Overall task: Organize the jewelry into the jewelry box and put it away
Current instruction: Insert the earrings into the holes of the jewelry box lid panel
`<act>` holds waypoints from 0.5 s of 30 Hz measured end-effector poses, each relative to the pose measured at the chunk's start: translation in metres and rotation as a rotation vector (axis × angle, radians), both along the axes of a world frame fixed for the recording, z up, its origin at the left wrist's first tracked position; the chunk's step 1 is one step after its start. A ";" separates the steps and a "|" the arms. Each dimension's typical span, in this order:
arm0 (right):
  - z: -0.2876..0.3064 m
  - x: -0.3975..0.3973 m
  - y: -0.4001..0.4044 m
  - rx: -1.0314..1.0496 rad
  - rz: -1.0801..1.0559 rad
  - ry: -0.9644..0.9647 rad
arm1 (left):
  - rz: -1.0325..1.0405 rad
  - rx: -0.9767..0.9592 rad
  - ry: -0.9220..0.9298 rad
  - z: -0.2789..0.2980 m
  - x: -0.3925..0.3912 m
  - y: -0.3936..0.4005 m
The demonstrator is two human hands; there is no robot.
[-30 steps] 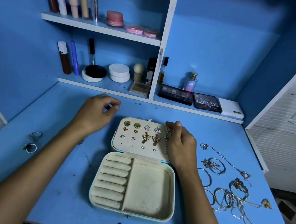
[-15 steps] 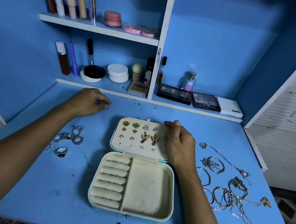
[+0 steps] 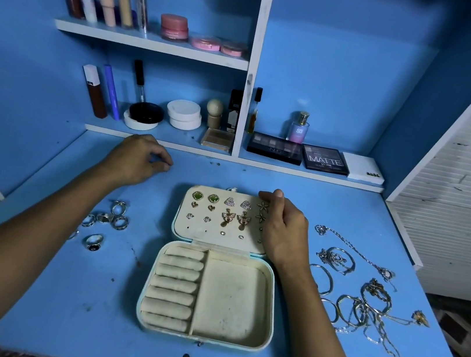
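Trouble is waiting at the right of the frame, where chains and bangles [image 3: 361,307] are lying tangled on the counter [image 3: 333,193]; lifting one is likely dragging others off. Mid-frame, the jewelry box [image 3: 207,296] is lying open, the right hand [image 3: 284,231] pressing its lid [image 3: 222,216]. Upper left, the left hand [image 3: 139,161] is curling, its grip seemingly pinching something too small to identify. Rings [image 3: 108,220] are sitting left.

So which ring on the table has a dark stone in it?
The ring with the dark stone lies alone, nearest the front edge, left of the jewelry box. The other rings cluster behind it, all plain silver.
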State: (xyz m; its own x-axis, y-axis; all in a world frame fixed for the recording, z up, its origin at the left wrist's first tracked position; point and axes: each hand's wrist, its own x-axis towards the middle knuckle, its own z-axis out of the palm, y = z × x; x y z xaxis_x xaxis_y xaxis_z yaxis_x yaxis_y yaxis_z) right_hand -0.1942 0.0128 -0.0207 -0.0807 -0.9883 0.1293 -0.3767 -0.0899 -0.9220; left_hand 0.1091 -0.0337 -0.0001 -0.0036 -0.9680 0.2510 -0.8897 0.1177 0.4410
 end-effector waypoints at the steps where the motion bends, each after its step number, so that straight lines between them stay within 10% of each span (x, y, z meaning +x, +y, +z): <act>1: 0.000 0.000 0.000 -0.002 0.001 0.002 | 0.012 -0.026 0.016 0.001 -0.001 0.001; 15: -0.001 0.000 0.000 0.001 -0.005 -0.013 | -0.033 -0.014 0.342 0.024 -0.042 0.051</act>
